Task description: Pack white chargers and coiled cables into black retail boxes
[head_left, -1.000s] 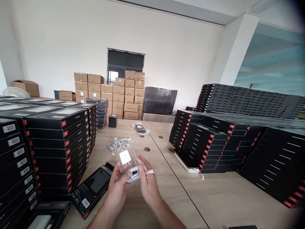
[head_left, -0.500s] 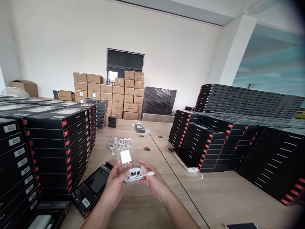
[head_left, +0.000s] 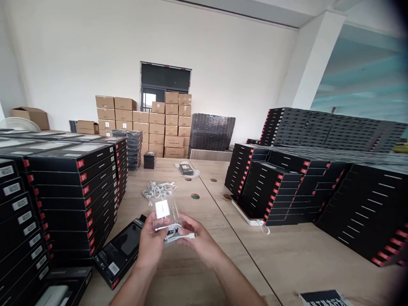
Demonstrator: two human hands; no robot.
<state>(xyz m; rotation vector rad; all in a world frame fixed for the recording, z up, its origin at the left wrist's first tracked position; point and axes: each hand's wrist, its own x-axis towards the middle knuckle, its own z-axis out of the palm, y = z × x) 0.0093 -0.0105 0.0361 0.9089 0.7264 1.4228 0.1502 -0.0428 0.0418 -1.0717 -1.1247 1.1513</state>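
My left hand (head_left: 152,237) grips the left side of a clear plastic tray (head_left: 174,207) above the table, its thumb over the edge. A white plug-in charger (head_left: 162,209) sits in the tray's upper part, prongs downward. Below it lies a coiled white charging cable (head_left: 172,239) with a dark tie. My right hand (head_left: 195,233) holds the tray's right side, thumb pressed on the cable; one cable plug sticks out to the right. Beyond the tray lies a bundle of white cables (head_left: 157,190). By my left forearm lies an open black box (head_left: 123,250).
Stacked black boxes stand at left (head_left: 98,187) and right (head_left: 270,195) on the wooden table (head_left: 229,272). Another open box (head_left: 52,293) at lower left holds a white item. A round hole (head_left: 195,196) pierces the tabletop. Cartons (head_left: 156,127) are piled behind.
The tray has shifted slightly left and nearer. My right hand has closed in, its thumb now pressing on the cable coil, which sits lower in the tray. A printed card shows more at lower right.
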